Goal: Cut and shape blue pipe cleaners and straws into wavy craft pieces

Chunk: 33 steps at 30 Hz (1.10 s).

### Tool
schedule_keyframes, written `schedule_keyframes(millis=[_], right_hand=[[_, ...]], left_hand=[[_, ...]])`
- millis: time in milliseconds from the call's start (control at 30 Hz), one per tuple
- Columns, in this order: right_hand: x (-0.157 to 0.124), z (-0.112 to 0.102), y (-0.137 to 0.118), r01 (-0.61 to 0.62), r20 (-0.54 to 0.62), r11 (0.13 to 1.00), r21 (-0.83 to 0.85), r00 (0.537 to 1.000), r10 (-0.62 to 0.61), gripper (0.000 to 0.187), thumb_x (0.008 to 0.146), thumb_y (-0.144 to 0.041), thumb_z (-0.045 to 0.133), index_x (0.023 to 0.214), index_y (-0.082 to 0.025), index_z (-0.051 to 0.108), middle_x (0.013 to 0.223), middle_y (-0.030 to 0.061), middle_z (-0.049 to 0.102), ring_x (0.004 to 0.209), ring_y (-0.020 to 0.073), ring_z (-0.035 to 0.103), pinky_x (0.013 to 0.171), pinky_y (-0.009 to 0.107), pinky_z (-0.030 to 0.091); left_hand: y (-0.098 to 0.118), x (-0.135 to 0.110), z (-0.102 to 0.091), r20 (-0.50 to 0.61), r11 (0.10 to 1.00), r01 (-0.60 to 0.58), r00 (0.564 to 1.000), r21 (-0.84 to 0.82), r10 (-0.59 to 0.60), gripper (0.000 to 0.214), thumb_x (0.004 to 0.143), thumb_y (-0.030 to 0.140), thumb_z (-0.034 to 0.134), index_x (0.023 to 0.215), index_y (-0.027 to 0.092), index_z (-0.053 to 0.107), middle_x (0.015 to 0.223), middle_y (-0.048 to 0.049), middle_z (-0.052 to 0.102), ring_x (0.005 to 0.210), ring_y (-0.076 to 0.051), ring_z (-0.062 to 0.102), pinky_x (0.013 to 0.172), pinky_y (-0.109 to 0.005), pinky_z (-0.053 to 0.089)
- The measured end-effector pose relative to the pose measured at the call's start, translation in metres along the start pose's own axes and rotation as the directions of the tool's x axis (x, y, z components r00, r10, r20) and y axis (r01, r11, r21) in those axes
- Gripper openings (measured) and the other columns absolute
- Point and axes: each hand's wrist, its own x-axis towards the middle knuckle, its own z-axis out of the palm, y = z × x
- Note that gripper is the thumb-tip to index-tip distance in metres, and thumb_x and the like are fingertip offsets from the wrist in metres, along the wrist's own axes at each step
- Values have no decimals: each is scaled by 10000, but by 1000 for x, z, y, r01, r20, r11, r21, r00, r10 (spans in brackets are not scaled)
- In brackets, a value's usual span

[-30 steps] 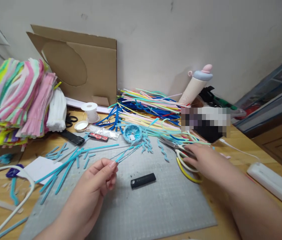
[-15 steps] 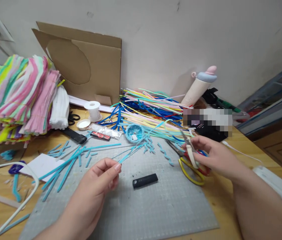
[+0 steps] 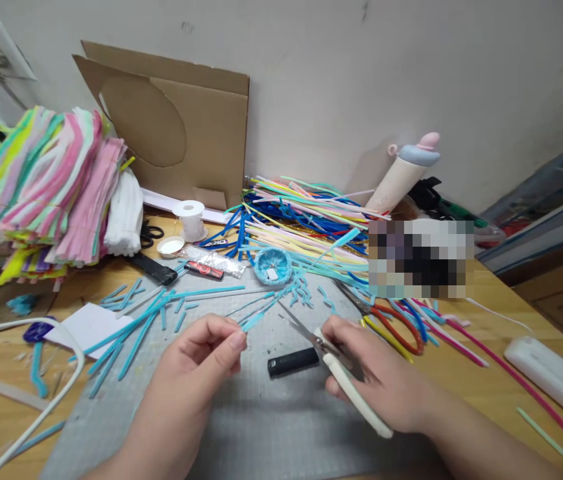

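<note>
Left hand (image 3: 196, 370) pinches blue pipe cleaner (image 3: 256, 320); right hand (image 3: 378, 385) grips scissors (image 3: 317, 339) (finger loops hidden).

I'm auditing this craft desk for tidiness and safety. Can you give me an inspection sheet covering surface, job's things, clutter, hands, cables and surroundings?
Surface: grey cutting mat on a wooden table.
Job's things: light blue strands; white-handled scissors, blades pointing toward the strands.
Clutter: cut blue pieces, black stick, second scissors, loose pipe cleaner pile, pastel bundles, thread spool.
Hands: left hand pinches the strands; right hand grips the white-handled scissors.
Cables: thin white cable on the table's right side.
Surroundings: cardboard sheet leaning on the wall; bottle behind the pile.
</note>
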Motion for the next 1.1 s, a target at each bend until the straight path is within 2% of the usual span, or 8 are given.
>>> schedule_keyframes(millis=[133, 233, 300, 433, 567, 767, 900, 1100], right_hand=[[1, -3, -3, 85, -11, 980, -180, 996, -88, 262, 741, -433, 605, 785, -202, 489, 740, 24, 553, 705, 178, 444, 611, 287, 311], [0, -10, 4, 153, 27, 961, -232, 988, -151, 249, 723, -423, 628, 792, -206, 530, 745, 27, 573, 718, 181, 455, 621, 288, 313], [-2, -13, 8, 163, 27, 973, -163, 987, -160, 270, 719, -441, 631, 802, -206, 528, 751, 19, 565, 700, 166, 463, 605, 272, 327], [-4, -15, 7, 43, -4, 998, -52, 999, -43, 256, 770, -452, 573, 793, -205, 511, 723, -1, 551, 642, 138, 470, 562, 244, 343], [-3, -31, 21, -20, -2, 958, -284, 1000, 20, 205, 767, -411, 582, 856, -228, 601, 798, 13, 621, 725, 173, 530, 632, 272, 361], [-7, -61, 80, -168, -124, 824, -542, 985, 119, 220, 754, -299, 554, 953, -235, 623, 944, 56, 648, 878, 239, 570, 731, 335, 393], [-9, -49, 83, -188, -157, 739, -647, 981, 112, 297, 744, -254, 517, 1018, -206, 619, 1120, 101, 599, 1033, 294, 533, 835, 402, 391], [-7, -37, 77, -255, -180, 700, -667, 967, 181, 341, 725, -224, 499, 1044, -188, 616, 1192, 106, 571, 1033, 309, 549, 833, 438, 425]], left_hand=[[1, 1, 0, 41, 964, 187, 982, -188, -183, 212, 727, 374, 657, 654, 190, 580, 607, 30, 534, 554, -84, 428, 521, -191, 353], [0, 3, -1, -10, 943, 194, 979, -271, -204, 173, 728, 344, 663, 691, 189, 598, 661, 25, 562, 559, -74, 441, 512, -179, 359], [-1, 4, -1, -27, 947, 176, 981, -270, -190, 165, 722, 333, 672, 696, 187, 600, 650, 30, 555, 548, -69, 433, 503, -172, 355], [0, 4, -2, -39, 966, 142, 987, -216, -154, 185, 715, 329, 681, 668, 181, 581, 580, 44, 511, 532, -65, 411, 497, -164, 346], [3, 8, -6, -128, 969, 46, 989, -242, -79, 173, 722, 316, 674, 683, 178, 577, 609, 47, 515, 538, -61, 424, 495, -164, 350], [7, 15, -9, -186, 979, 18, 981, -202, -57, 201, 697, 329, 698, 681, 169, 578, 576, 55, 510, 503, -50, 395, 473, -165, 320], [3, 15, -7, -199, 997, 43, 979, -57, -53, 228, 683, 364, 704, 687, 164, 594, 498, 62, 473, 484, -55, 374, 472, -176, 293], [0, 14, -5, -193, 995, 99, 976, 1, -97, 283, 652, 377, 720, 810, 157, 636, 580, 47, 529, 511, -63, 406, 495, -193, 300]])
